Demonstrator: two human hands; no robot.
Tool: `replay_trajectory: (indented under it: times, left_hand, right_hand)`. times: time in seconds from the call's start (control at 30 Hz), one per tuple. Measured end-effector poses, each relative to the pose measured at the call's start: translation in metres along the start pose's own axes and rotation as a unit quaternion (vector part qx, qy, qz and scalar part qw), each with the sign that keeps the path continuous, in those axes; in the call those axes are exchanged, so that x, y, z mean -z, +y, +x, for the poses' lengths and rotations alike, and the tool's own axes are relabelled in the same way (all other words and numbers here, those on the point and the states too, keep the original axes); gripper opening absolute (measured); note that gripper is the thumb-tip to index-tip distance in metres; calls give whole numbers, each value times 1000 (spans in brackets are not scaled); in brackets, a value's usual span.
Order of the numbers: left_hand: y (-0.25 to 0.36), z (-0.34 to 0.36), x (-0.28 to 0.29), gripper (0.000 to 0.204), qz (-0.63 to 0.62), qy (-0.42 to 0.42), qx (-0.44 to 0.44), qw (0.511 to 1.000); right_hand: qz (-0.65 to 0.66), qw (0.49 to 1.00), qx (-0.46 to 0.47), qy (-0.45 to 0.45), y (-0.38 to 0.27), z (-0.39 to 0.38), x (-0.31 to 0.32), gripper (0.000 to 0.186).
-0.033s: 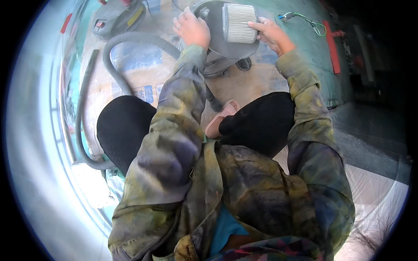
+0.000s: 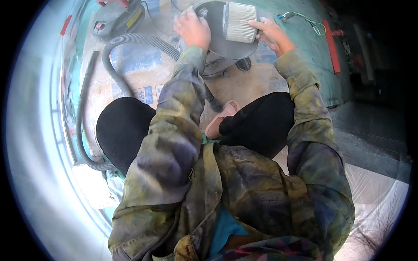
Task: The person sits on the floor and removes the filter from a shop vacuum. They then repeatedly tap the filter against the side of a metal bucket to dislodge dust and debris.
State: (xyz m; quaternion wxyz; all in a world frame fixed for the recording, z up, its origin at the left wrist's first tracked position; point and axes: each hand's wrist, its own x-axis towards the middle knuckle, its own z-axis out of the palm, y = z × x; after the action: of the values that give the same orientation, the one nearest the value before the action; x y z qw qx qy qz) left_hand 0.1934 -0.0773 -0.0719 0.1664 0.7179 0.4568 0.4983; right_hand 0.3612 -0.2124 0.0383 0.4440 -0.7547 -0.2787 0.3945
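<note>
My right hand (image 2: 272, 34) grips a cylindrical pleated vacuum filter (image 2: 240, 22) by its right end, thumb on the off-white pleats. The filter lies on its side over the dark, round opening of a vacuum cleaner drum (image 2: 224, 50). At the drum's left rim, my left hand (image 2: 193, 29) rests with its fingers stretched out and a little apart. Pale dust covers its fingers, and haze blurs the edge there. How deep the drum is and what lies inside cannot be made out.
A grey ribbed hose (image 2: 130, 37) loops left of the drum. Behind it sits the vacuum's motor head (image 2: 117, 21) with a red handle. Green and blue wires (image 2: 305, 18) and a red strip (image 2: 332, 48) lie at right. Dusty cardboard (image 2: 244, 85) covers the floor.
Both hands stay almost where they were, and the filter is still in my right hand. Whitish dust looks thicker around my left hand.
</note>
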Motion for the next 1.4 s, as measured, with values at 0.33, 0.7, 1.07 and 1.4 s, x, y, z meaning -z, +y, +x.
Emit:
replay_trajectory:
  times: [0.33, 0.7, 1.07, 1.4]
  left_hand:
    - [47, -2, 2, 47, -573, -343, 179, 722]
    - [40, 5, 2, 31, -622, -242, 338, 664]
    - [33, -4, -22, 33, -656, -157, 480, 561]
    - [49, -1, 11, 62, -566, -225, 508, 609]
  right_hand:
    - [285, 956, -59, 32, -8, 8, 10, 26]
    - [-88, 995, 14, -39, -9, -9, -14, 43]
    - [-67, 992, 90, -48, 0, -6, -30, 47]
    - [-32, 994, 83, -62, 7, -2, -25, 48]
